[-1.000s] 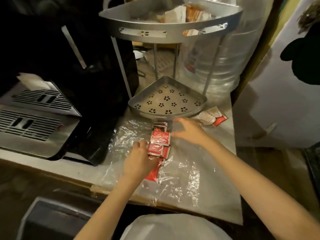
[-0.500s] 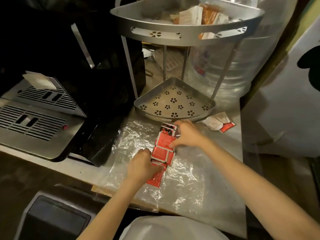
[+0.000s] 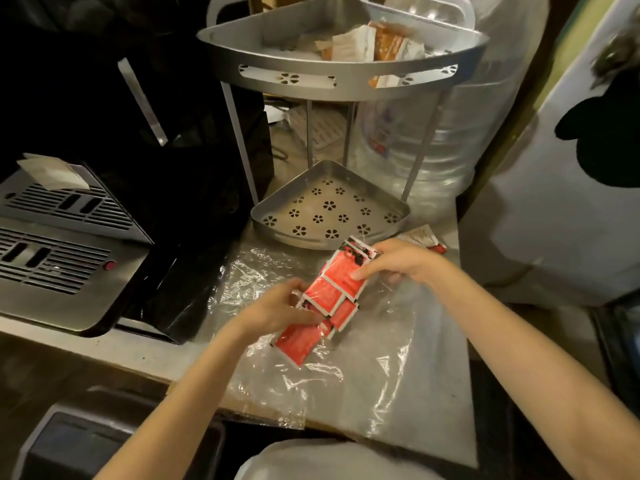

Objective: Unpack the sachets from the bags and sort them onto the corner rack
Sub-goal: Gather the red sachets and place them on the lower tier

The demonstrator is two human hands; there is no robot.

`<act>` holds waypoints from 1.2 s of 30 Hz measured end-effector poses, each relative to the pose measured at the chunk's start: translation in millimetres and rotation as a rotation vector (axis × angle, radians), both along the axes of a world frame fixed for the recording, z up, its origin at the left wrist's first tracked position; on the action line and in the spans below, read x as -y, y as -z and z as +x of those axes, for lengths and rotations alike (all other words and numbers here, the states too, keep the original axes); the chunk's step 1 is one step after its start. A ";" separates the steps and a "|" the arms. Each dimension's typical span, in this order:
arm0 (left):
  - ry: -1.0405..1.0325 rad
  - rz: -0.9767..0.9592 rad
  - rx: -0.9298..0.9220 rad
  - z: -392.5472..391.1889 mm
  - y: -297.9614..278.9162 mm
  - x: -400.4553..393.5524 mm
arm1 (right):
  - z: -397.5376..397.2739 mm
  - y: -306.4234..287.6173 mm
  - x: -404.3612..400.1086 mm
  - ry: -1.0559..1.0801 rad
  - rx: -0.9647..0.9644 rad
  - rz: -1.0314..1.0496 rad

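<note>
A bunch of red sachets (image 3: 332, 289) with white edges is held between both hands just above a clear plastic bag (image 3: 346, 368) spread on the counter. My left hand (image 3: 277, 306) grips the bunch's lower left end. My right hand (image 3: 398, 261) pinches its upper right end. One red sachet (image 3: 298, 342) lies lower, partly under the plastic. The silver corner rack stands behind: its lower shelf (image 3: 329, 233) with flower-shaped holes holds nothing, its upper shelf (image 3: 346, 60) holds white and orange sachets (image 3: 374, 43).
A black and steel coffee machine (image 3: 62, 237) fills the left. A large water bottle (image 3: 450, 150) stands behind the rack. A few loose sachets (image 3: 424, 237) lie at the right of the lower shelf. The counter edge runs below the bag.
Both hands have closed on the red sachets and lifted the bunch off the plastic, tilting it up toward the right, nearer the lower shelf.
</note>
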State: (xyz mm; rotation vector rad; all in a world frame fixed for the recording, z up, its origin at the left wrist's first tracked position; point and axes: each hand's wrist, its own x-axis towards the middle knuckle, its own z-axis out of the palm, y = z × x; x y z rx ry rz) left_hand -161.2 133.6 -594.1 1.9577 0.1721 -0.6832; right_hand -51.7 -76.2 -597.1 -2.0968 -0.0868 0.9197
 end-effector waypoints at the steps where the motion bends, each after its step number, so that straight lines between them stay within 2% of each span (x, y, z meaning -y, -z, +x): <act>1: 0.054 0.008 0.000 7.8 -5.1 -2.3 | -0.8 -1.0 5.2 0.026 -0.017 0.028; 6: 0.331 0.054 -0.050 54.5 -23.7 -8.8 | -12.4 -3.6 27.1 0.194 -0.168 0.237; 11: 0.449 0.257 0.020 90.4 -27.6 -7.4 | -28.2 2.5 43.7 0.338 -0.328 0.436; 14: 0.574 0.324 0.012 95.8 -13.7 0.3 | -36.3 16.0 43.8 0.396 -0.390 0.384; 17: 0.633 0.483 0.095 93.4 4.8 9.0 | -44.5 26.0 41.7 0.401 -0.354 0.277; 21: 0.527 0.549 0.263 82.5 16.5 13.4 | -44.9 34.7 42.3 0.455 -0.343 0.243; 24: 0.289 0.531 0.445 65.9 14.9 6.1 | -43.9 34.5 42.0 0.445 -0.324 0.211; 26: 0.112 0.627 0.491 52.4 13.2 -2.6 | -43.1 35.8 41.8 0.440 -0.315 0.207; 28: 0.014 0.705 0.375 38.8 15.0 -13.0 | -42.7 37.9 41.5 0.445 -0.303 0.200; 30: -0.030 0.658 0.189 29.5 18.4 -20.1 | -42.6 39.7 40.7 0.441 -0.284 0.193; 32: -0.090 0.541 0.076 27.8 23.6 -24.1 | -43.5 39.5 39.7 0.426 -0.262 0.179; 36: -0.296 0.244 0.001 30.3 26.6 -22.6 | -45.9 37.0 38.8 0.393 -0.249 0.171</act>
